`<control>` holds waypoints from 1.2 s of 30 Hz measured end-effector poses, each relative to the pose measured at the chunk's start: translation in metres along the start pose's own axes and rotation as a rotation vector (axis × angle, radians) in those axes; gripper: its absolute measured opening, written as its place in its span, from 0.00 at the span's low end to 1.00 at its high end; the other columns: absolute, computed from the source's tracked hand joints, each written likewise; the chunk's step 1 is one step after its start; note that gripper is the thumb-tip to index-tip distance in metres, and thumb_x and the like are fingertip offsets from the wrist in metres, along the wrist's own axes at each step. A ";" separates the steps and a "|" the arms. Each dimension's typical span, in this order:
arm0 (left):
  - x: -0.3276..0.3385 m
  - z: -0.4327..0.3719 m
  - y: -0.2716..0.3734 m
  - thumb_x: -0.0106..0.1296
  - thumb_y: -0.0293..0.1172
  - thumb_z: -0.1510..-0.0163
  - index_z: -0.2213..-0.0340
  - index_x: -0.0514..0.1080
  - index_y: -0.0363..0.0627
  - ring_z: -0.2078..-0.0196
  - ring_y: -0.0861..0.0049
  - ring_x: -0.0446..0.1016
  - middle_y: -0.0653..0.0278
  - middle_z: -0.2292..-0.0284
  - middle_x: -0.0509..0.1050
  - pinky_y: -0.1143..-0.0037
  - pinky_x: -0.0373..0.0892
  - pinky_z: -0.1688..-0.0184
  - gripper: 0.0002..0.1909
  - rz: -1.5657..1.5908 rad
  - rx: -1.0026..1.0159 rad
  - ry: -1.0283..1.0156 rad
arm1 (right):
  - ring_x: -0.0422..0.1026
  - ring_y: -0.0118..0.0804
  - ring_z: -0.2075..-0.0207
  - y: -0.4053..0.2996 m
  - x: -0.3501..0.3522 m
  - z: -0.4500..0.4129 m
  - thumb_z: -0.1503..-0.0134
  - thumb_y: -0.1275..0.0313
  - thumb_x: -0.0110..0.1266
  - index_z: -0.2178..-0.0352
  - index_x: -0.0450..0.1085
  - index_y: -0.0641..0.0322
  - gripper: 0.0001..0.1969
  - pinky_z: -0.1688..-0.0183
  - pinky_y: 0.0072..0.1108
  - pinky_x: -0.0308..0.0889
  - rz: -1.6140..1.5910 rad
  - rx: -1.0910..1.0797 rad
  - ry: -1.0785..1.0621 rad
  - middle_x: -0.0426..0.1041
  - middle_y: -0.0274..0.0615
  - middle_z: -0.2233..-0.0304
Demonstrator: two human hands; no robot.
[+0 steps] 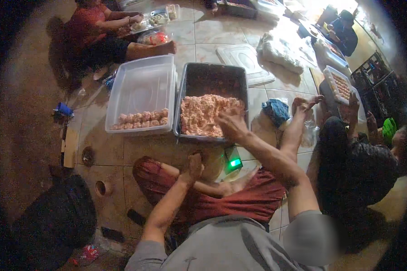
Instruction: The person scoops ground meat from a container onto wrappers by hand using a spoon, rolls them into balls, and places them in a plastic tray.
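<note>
A dark rectangular tub (247, 88) stands on the floor before me, partly filled with a pinkish minced mixture (203, 111). My right hand (233, 122) reaches over its right side, fingers at the mixture; what they grip is not clear. Over my folded legs, my left hand (191, 167) is loosely curled, and a small pale spot shows at its fingers. A clear plastic box (140, 81) stands left of the tub. Rows of small round pieces (144, 119) lie along its near side. Between my legs and the tub is a small device (234, 161) with a lit green display.
A translucent lid (247, 61) lies behind the tub. To its right are a blue cloth-like bundle (276, 111) and a large plastic bag (281, 52). People sit nearby at left and right with trays. A blue cup (64, 109) and brown roll (102, 188) are at left.
</note>
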State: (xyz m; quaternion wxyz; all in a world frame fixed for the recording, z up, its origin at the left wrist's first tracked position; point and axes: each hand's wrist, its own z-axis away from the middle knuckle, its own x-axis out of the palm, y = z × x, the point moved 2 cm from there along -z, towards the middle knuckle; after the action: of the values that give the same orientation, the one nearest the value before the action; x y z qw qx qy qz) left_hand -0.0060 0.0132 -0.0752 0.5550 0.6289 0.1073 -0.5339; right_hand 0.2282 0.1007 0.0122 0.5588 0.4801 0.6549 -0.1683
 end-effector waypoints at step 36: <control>-0.122 -0.036 0.063 0.51 0.56 0.40 0.46 0.64 0.33 0.48 0.62 0.73 0.52 0.51 0.73 0.63 0.72 0.46 0.35 2.184 0.199 -0.075 | 0.72 0.54 0.63 -0.037 -0.109 0.034 0.46 0.83 0.51 0.59 0.70 0.63 0.12 0.61 0.37 0.68 -0.932 0.667 0.435 0.70 0.51 0.65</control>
State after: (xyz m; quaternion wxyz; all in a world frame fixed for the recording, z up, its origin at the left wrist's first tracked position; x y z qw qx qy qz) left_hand 0.0103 0.0751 0.0515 0.6785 0.4105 -0.5681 0.2201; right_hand 0.2082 0.0087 0.0871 0.0995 0.3154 0.8071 -0.4891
